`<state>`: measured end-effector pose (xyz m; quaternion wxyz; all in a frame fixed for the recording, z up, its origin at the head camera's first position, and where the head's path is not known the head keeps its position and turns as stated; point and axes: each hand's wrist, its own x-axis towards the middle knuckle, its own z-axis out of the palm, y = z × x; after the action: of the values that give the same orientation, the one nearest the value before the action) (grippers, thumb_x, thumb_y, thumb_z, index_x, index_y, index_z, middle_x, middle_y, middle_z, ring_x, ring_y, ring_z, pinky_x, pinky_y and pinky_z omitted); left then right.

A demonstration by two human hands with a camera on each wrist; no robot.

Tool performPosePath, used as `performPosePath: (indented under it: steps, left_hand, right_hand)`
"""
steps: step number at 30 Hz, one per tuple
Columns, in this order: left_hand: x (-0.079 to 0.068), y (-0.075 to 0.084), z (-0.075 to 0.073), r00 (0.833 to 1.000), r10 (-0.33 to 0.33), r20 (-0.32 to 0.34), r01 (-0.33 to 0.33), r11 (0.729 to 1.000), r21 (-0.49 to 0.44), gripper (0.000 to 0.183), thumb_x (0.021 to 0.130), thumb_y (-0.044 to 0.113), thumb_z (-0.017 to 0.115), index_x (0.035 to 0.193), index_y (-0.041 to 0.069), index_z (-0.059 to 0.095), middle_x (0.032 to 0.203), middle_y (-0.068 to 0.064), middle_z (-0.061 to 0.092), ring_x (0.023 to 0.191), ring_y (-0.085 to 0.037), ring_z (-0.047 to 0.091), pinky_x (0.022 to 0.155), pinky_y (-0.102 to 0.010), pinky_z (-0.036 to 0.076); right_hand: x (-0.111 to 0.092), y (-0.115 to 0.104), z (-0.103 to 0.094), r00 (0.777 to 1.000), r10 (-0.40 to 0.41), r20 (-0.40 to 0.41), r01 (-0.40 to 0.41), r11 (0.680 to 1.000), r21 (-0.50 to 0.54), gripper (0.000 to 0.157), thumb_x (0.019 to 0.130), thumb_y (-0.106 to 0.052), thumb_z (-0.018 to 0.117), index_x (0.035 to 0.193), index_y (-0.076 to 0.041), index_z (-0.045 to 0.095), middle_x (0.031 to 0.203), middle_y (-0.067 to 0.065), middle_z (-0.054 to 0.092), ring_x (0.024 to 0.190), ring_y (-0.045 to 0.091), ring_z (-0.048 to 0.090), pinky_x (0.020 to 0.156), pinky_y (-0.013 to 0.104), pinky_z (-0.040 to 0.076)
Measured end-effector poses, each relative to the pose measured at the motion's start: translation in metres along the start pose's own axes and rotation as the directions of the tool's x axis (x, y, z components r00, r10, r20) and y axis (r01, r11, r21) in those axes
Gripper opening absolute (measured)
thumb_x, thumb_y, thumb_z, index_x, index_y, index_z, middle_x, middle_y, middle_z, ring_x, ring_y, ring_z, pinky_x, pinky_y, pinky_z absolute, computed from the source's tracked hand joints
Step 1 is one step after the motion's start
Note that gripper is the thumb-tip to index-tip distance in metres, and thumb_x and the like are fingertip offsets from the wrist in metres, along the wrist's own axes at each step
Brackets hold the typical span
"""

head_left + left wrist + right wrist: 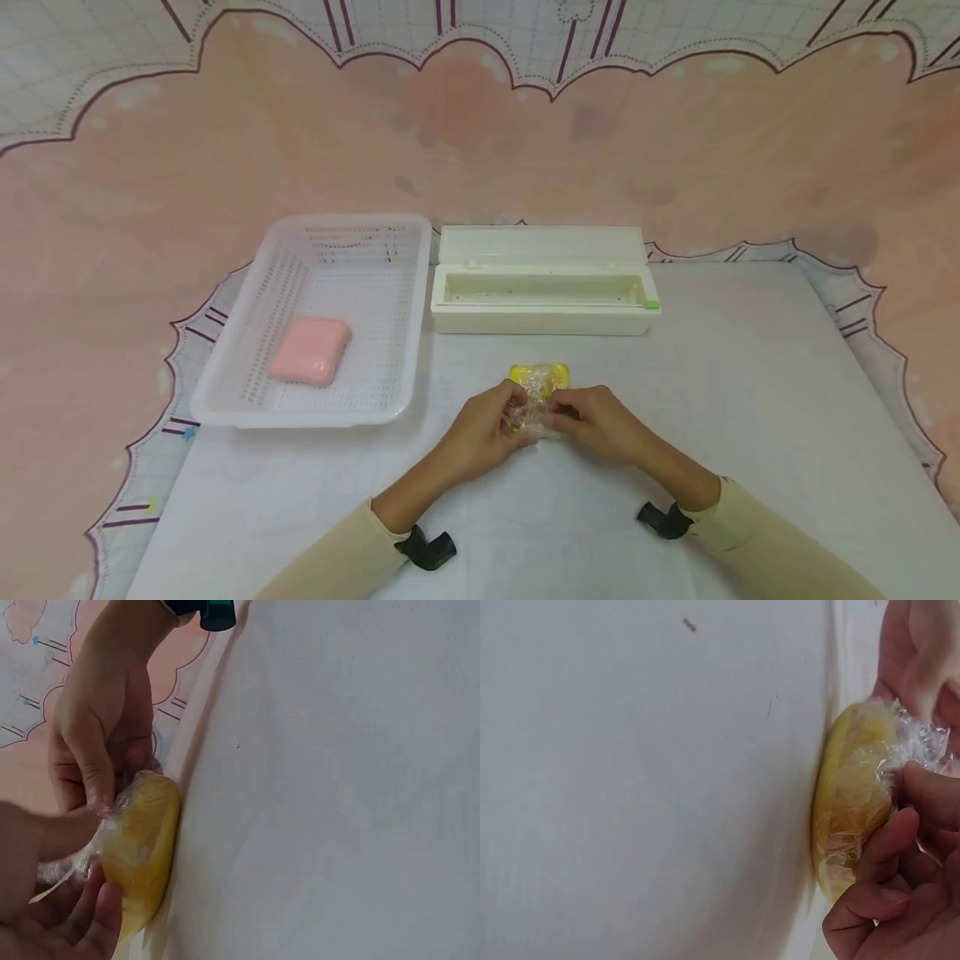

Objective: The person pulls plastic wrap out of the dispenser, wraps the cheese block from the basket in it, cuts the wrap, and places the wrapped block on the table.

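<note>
Head view: left grip (483, 429) and right grip (597, 423) pinch clear film (534, 407) around the yellow bar (556, 377).

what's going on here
A person's left hand and right hand are pinching clear film that covers a yellow bar on the table. A pink bar sits unwrapped-looking in the white basket to the left, and a long white box stands behind the yellow bar, lid open.

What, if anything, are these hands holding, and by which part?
The left hand and right hand pinch the clear plastic film that covers the yellow bar, by its crumpled, gathered part.
</note>
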<state>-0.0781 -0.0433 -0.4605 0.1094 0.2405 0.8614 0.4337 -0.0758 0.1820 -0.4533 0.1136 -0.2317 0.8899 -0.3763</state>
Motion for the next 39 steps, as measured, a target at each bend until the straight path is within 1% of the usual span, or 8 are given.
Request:
performPosePath:
  steps: [8,13,16,19,24,26,30,39]
  left_hand:
    - [0.010,-0.003,0.008,0.986,0.036,-0.160,-0.021,0.995,0.095,0.016,0.090,0.016,0.079,0.094,0.013,0.064,0.084,0.003,0.065,0.070,-0.003,0.055,0.064,-0.019,0.047]
    - [0.009,0.001,0.008,0.958,0.141,-0.249,-0.083,0.970,0.230,0.016,0.083,0.016,0.086,0.088,0.013,0.071,0.090,0.001,0.054,0.068,-0.006,0.052,0.061,-0.020,0.045]
    - [0.006,0.004,0.007,0.940,0.221,-0.260,-0.125,0.932,0.340,0.007,0.084,0.019,0.085,0.087,0.015,0.080,0.091,0.002,0.058,0.074,-0.009,0.055,0.063,-0.021,0.047]
    - [0.001,0.006,0.005,0.948,0.264,-0.176,-0.148,0.859,0.490,0.011,0.090,0.022,0.079,0.098,0.015,0.082,0.096,0.002,0.063,0.085,-0.013,0.057,0.069,-0.023,0.050]
    - [-0.008,0.011,0.002,0.955,0.284,0.085,-0.252,0.630,0.735,0.036,0.099,0.034,0.067,0.128,0.012,0.072,0.141,-0.009,0.057,0.131,-0.026,0.052,0.089,-0.036,0.055]
    - [-0.010,0.014,0.001,0.950,0.273,0.149,-0.286,0.580,0.763,0.042,0.101,0.036,0.063,0.133,0.010,0.067,0.159,-0.014,0.039,0.147,-0.030,0.039,0.097,-0.042,0.053]
    - [-0.010,0.015,-0.002,0.953,0.222,0.209,-0.301,0.576,0.760,0.046,0.101,0.037,0.063,0.138,0.009,0.062,0.172,-0.013,0.012,0.157,-0.028,0.023,0.111,-0.045,0.046]
    - [0.001,0.004,-0.008,0.935,0.169,0.311,-0.344,0.641,0.686,0.044,0.093,0.029,0.076,0.130,0.013,0.058,0.165,-0.003,0.036,0.147,-0.018,0.044,0.105,-0.043,0.052]
  right_hand:
    - [-0.003,-0.007,0.004,0.996,-0.046,-0.073,0.044,0.999,-0.027,0.013,0.090,-0.014,0.078,0.099,-0.016,0.069,0.084,-0.010,0.068,0.068,0.002,0.051,0.060,0.020,0.046]
    - [-0.010,-0.005,-0.001,0.968,-0.156,-0.194,0.107,0.965,-0.241,0.027,0.082,-0.020,0.086,0.106,-0.020,0.072,0.117,-0.002,0.064,0.107,0.017,0.057,0.087,0.035,0.055]
    - [-0.014,0.000,-0.006,0.964,-0.207,-0.169,0.135,0.924,-0.358,0.029,0.085,-0.022,0.084,0.112,-0.021,0.074,0.139,0.004,0.060,0.133,0.029,0.052,0.102,0.047,0.052]
    - [-0.018,0.006,-0.012,0.976,-0.210,-0.057,0.169,0.896,-0.411,0.036,0.091,-0.026,0.078,0.125,-0.019,0.071,0.153,0.009,0.052,0.145,0.033,0.045,0.107,0.052,0.049]
    - [-0.022,0.012,-0.017,0.972,-0.225,0.072,0.233,0.866,-0.441,0.048,0.096,-0.033,0.071,0.140,-0.016,0.062,0.160,0.011,0.044,0.149,0.032,0.041,0.101,0.051,0.053]
    - [-0.023,0.013,-0.019,0.968,-0.234,0.088,0.247,0.854,-0.458,0.052,0.096,-0.036,0.070,0.143,-0.014,0.058,0.160,0.011,0.043,0.149,0.031,0.041,0.099,0.051,0.055]
    - [-0.023,0.013,-0.022,0.969,-0.219,0.115,0.247,0.853,-0.459,0.064,0.093,-0.041,0.075,0.147,-0.014,0.053,0.162,0.011,0.040,0.147,0.030,0.044,0.099,0.050,0.055]
    - [-0.020,0.014,-0.023,0.966,-0.160,0.202,0.237,0.856,-0.460,0.072,0.083,-0.034,0.085,0.147,-0.021,0.055,0.165,0.006,0.036,0.149,0.029,0.040,0.098,0.049,0.055]
